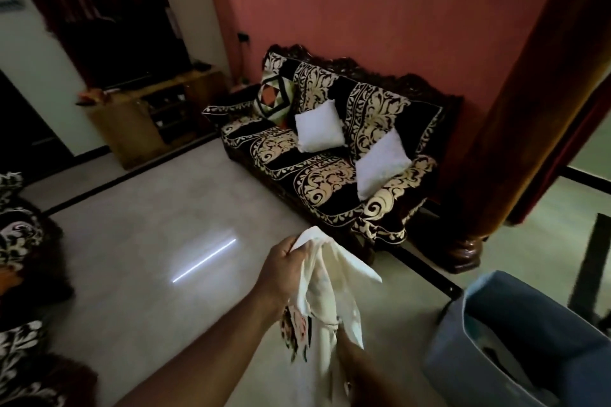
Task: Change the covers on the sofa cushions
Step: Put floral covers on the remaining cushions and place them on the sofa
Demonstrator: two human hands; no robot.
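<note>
Your left hand (284,269) grips the top of a cream cushion cover (325,277); your right hand (355,360) clutches its lower folds.

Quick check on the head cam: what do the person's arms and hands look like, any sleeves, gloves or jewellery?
Both forearms are bare, with no sleeves in view. The left hand has no glove or watch. The right hand is also ungloved, but it is dim and partly hidden, so I can't rule out rings.
</note>
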